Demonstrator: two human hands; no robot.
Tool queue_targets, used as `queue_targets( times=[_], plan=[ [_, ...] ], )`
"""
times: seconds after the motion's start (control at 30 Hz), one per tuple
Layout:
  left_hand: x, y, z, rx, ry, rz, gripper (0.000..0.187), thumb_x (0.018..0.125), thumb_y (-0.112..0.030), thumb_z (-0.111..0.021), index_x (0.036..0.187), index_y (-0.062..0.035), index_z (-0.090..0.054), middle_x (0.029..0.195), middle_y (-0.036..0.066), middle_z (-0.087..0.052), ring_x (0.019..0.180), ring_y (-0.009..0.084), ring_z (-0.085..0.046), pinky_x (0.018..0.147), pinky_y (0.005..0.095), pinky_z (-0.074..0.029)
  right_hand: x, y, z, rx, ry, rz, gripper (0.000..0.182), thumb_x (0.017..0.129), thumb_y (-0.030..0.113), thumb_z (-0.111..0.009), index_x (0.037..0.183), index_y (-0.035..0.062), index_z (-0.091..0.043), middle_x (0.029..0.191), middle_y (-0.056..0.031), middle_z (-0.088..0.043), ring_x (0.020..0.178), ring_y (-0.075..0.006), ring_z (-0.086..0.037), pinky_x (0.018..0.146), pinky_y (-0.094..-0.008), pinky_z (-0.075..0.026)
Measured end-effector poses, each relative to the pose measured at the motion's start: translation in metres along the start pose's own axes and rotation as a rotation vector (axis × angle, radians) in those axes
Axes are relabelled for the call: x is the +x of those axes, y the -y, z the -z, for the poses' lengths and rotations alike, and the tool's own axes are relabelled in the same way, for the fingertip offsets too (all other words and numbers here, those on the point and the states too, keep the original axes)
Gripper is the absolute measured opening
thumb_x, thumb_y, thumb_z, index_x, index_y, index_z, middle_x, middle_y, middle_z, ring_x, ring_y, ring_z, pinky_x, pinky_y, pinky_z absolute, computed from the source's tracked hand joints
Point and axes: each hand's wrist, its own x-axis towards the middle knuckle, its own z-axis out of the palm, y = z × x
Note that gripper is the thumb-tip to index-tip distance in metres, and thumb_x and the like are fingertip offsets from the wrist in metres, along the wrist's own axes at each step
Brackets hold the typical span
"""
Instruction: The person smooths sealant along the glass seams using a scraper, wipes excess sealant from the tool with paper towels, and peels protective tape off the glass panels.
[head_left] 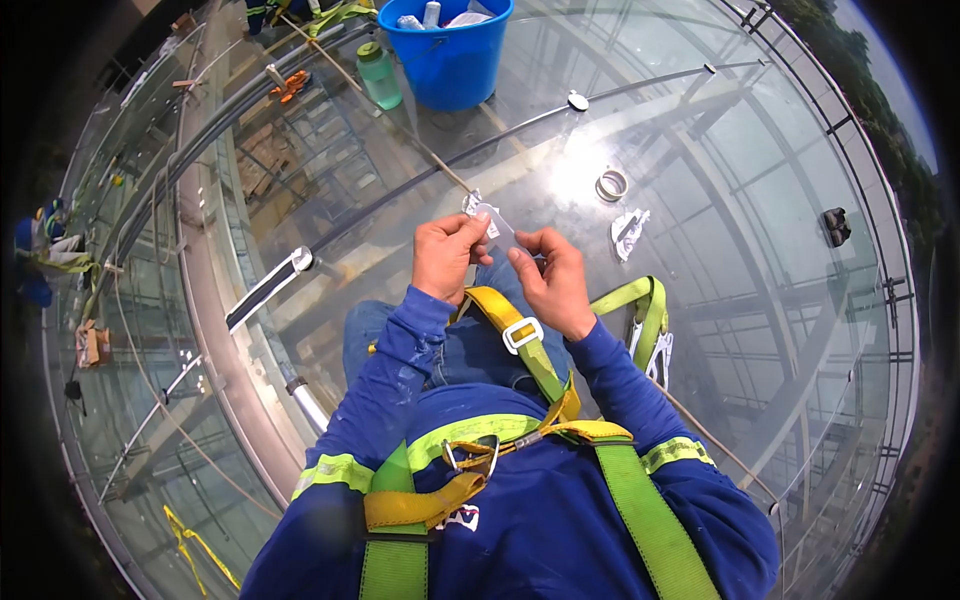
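Note:
A thin, see-through flat piece (497,224) with a rounded end is stretched between my two hands over my lap. Thumb and fingers of my left hand (445,255) pinch its upper left end. On the other side, my right hand (556,282) has its thumb and forefinger closed at the lower right end. Its exact kind does not show. Just beyond my left fingertips lies a crumpled white scrap (472,202), partly hidden. Below the hands, a yellow-green harness strap (535,362) with a metal buckle crosses my jeans.
A blue bucket (447,60) with white items stands ahead, beside a green bottle (378,78). A tape roll (611,184) and crumpled paper (628,234) lie on the glass at right. A rope (425,148) crosses the glass. Another person (48,245) is at far left.

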Motion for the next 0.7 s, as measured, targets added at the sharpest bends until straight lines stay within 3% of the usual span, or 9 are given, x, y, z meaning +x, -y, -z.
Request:
queue_targets(
  times=[0.1,0.2,0.23,0.47,0.67,0.7],
  plan=[
    [0.026,-0.006,0.022,-0.094,-0.107,-0.099,0.021,0.091,-0.02,-0.069,0.091,0.0009,-0.068,0.076,0.003,-0.062,0.064,0.0095,-0.057,0.06,0.0266,-0.055,-0.007,0.014,0.01,0.016,0.036,-0.066,0.012,0.085,0.002,-0.067,0.094,-0.0031,-0.062,0.083,-0.0118,-0.066,0.064,-0.0146,-0.062,0.057,-0.0295,-0.048],
    [0.031,-0.02,0.037,-0.116,-0.036,-0.139,0.019,0.092,-0.017,-0.067,0.095,0.0014,-0.067,0.081,0.005,-0.064,0.071,0.0118,-0.061,0.065,0.0291,-0.057,-0.005,0.009,0.011,-0.24,-0.105,0.467,0.016,0.08,-0.001,-0.069,0.095,0.0007,-0.063,0.091,-0.0127,-0.064,0.074,-0.025,-0.063,0.063,-0.0331,-0.049],
    [0.024,-0.024,0.033,-0.092,-0.016,-0.13,0.018,0.092,-0.017,-0.066,0.096,0.0006,-0.066,0.082,0.005,-0.064,0.073,0.0123,-0.062,0.067,0.0294,-0.057,-0.005,0.014,0.011,-0.238,-0.087,0.434,0.021,0.077,-0.003,-0.071,0.095,0.0037,-0.064,0.097,-0.0126,-0.061,0.082,-0.0317,-0.061,0.068,-0.036,-0.05],
    [-0.003,-0.005,0.028,-0.153,0.025,0.003,0.017,0.091,-0.011,-0.067,0.103,0.0011,-0.065,0.089,0.005,-0.067,0.075,0.0132,-0.065,0.068,0.0286,-0.058,0.008,0.02,0.001,-0.178,-0.152,0.402,0.024,0.076,-0.002,-0.071,0.098,0.0047,-0.066,0.092,-0.0132,-0.063,0.079,-0.0299,-0.064,0.067,-0.0369,-0.051],
    [-0.016,-0.002,0.02,-0.228,0.052,-0.038,0.015,0.09,-0.008,-0.067,0.102,0.0014,-0.066,0.09,0.006,-0.068,0.075,0.0148,-0.067,0.066,0.029,-0.058,0.022,0.015,-0.015,-0.255,-0.122,0.485,0.032,0.077,-0.006,-0.071,0.107,0.0032,-0.067,0.09,-0.0138,-0.063,0.074,-0.0236,-0.066,0.063,-0.0301,-0.051],
    [-0.012,-0.005,0.022,-0.25,-0.018,-0.102,0.014,0.09,-0.008,-0.068,0.101,0.0006,-0.067,0.09,0.006,-0.068,0.077,0.0148,-0.066,0.066,0.0286,-0.058,0.023,0.012,-0.017,-0.243,-0.117,0.467,0.032,0.077,-0.005,-0.071,0.108,0.0033,-0.067,0.09,-0.0137,-0.063,0.073,-0.0236,-0.066,0.063,-0.0301,-0.051]
  ],
)
